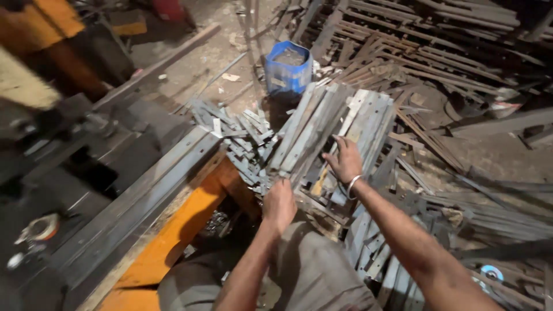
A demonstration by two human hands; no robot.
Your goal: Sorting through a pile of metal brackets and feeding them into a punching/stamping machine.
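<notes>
A fan of long flat grey metal strips [322,124] leans up from in front of my knees toward a blue bucket. My left hand [279,203] is closed around the near, lower ends of these strips. My right hand [344,159], with a metal bangle on the wrist, lies with its fingers spread on the right side of the same bundle, gripping a strip. My grey trousers [311,270] fill the bottom middle.
A blue bucket [287,67] stands beyond the strips. Short cut metal pieces [242,129] lie heaped to the left. A long steel rail on an orange frame [173,230] runs at lower left. Stacks of rusty strips [438,52] cover the floor at right and back.
</notes>
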